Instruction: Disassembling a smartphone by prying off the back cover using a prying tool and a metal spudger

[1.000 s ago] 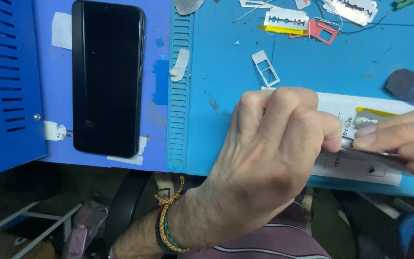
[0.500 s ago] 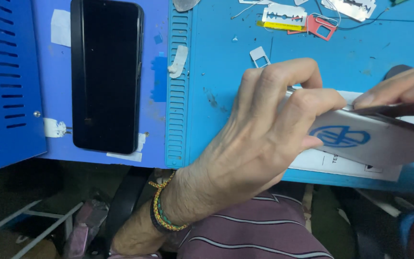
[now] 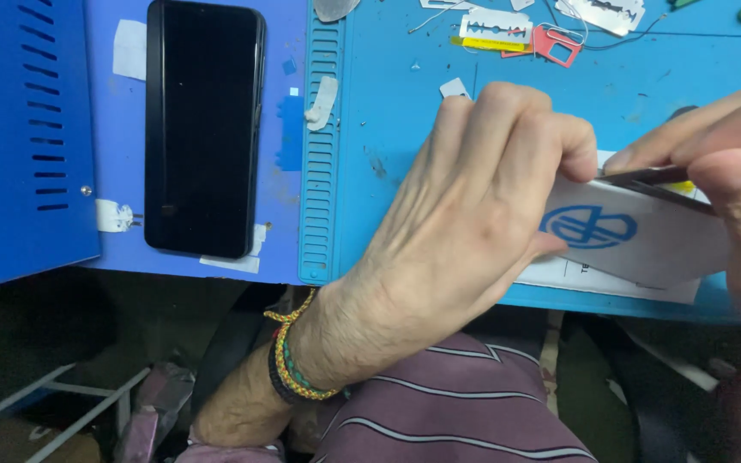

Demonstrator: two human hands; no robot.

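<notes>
Both hands meet over the near right edge of the surface [image 3: 388, 111], a blue work mat. The left hand [image 3: 482, 214] is curled, its fingertips pinched with the thumb on the left end of a white panel [image 3: 645, 244], a flat rectangular piece bearing a blue round emblem. The right hand [image 3: 731, 163] comes in from the right edge of view, thumb and forefinger closed on a thin dark strip [image 3: 653, 177] that lies along the panel's upper edge; whether that strip is a tool or part of the panel cannot be told.

The panel is held just above the surface and tilted, its long axis running left to right and dropping slightly to the right. It lies between the two hands: the left hand has the left end, the right hand the top right, so both are equally close and touching it. A white sheet [image 3: 611, 279] lies on the surface just below it.

Well apart, at the far left, a dark phone [image 3: 203, 129] lies screen up, long axis pointing away from the person, beside a blue vented box [image 3: 19, 137]. Razor blades [image 3: 495, 24] and a red card frame [image 3: 559, 45] lie along the far edge. A braided wristband [image 3: 293, 364] circles the left wrist.
</notes>
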